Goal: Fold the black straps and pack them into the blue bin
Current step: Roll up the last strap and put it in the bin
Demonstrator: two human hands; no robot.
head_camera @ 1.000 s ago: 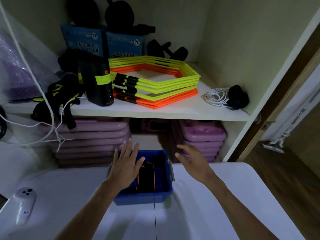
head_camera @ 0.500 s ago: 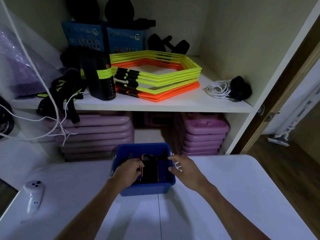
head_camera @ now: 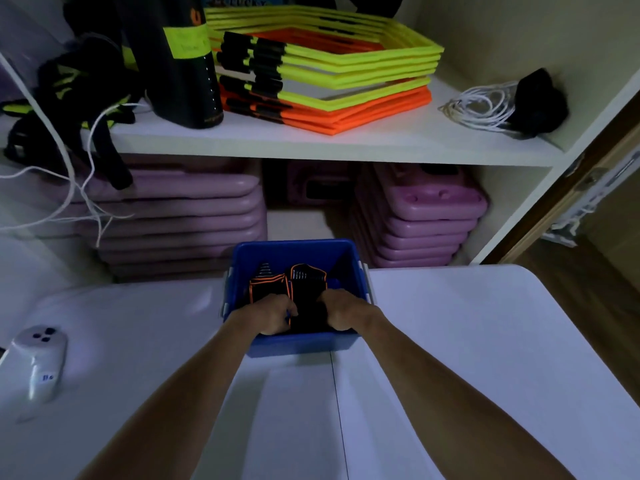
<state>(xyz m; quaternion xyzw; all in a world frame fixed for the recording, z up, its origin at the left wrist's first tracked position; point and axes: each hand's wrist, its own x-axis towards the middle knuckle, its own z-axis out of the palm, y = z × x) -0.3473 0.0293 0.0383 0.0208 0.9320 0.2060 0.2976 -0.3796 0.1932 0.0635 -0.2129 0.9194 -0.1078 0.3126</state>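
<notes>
The blue bin (head_camera: 294, 252) stands on the white table against the shelving. Inside it lie folded black straps with orange edging (head_camera: 306, 284), two bundles side by side. My left hand (head_camera: 272, 315) and my right hand (head_camera: 341, 311) are both down inside the near half of the bin, fingers curled. They press on either side of the right bundle. The fingertips are hidden among the straps.
A white controller (head_camera: 38, 358) lies at the table's left edge. Behind the bin, purple stacked boards (head_camera: 180, 216) fill the lower shelf. The upper shelf holds yellow and orange hexagon rings (head_camera: 325, 74), a black cylinder (head_camera: 180, 64) and a coiled white rope (head_camera: 481, 105).
Both hands went from hovering open above the bin down into it and closed around the straps. The view has tilted down and moved closer.
</notes>
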